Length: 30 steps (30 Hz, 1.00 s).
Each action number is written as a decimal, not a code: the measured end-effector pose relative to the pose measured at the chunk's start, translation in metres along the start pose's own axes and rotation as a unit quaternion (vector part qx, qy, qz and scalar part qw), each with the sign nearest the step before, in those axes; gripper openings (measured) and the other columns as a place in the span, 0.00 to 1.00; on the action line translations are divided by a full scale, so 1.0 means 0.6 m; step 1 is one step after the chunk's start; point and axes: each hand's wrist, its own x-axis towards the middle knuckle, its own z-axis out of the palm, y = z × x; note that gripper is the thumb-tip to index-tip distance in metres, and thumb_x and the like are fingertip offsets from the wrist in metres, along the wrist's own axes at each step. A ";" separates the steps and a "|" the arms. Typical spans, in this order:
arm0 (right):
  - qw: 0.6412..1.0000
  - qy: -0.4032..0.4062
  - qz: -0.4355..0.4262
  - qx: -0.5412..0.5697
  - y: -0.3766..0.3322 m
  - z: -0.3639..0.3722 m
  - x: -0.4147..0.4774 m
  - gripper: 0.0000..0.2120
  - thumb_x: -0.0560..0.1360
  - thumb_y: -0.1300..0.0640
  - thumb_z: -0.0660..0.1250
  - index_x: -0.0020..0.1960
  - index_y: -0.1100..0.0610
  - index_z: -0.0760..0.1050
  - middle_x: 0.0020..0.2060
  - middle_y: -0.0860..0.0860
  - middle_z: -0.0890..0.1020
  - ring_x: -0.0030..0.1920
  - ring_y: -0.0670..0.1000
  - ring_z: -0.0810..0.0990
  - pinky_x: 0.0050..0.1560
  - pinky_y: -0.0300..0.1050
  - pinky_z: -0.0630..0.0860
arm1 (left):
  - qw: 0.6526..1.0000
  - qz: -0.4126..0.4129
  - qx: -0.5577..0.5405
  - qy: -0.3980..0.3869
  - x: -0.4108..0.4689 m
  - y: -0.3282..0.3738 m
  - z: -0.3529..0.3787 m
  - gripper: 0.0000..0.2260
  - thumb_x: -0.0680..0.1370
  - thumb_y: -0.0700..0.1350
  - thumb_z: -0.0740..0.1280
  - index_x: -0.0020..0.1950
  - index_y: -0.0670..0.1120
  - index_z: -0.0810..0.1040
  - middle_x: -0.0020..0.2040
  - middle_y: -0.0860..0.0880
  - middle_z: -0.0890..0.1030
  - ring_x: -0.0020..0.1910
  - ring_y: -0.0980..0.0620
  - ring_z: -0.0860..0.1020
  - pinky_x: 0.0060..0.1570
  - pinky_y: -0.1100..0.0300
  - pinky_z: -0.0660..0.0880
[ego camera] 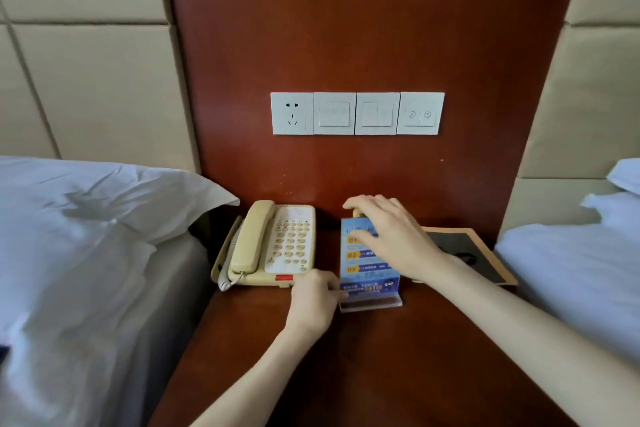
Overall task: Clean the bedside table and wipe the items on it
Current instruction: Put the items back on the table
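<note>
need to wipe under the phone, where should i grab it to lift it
Probably the base, not the handset, which only rests in its cradle and would lift off on its cord. Come from the front, fingers under the near edge and along both long sides, keeping it level.

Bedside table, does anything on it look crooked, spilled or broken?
Nothing spilled or broken. The tan-edged folder at the right rear lies askew, its near corner seeming to overhang the edge of the bedside table toward the bed. The telephone sits with handset cradled, and the left hand and right hand hold the acrylic sign stand.
</note>
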 end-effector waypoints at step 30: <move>0.899 -0.141 0.407 -0.075 0.283 0.155 -0.010 0.31 0.70 0.29 0.61 0.57 0.53 0.75 0.63 0.53 0.73 0.65 0.58 0.67 0.61 0.54 0.66 | 0.986 -0.104 0.039 0.127 0.217 0.023 0.136 0.05 0.75 0.44 0.66 0.50 0.45 0.77 0.51 0.47 0.79 0.51 0.44 0.78 0.46 0.53 0.72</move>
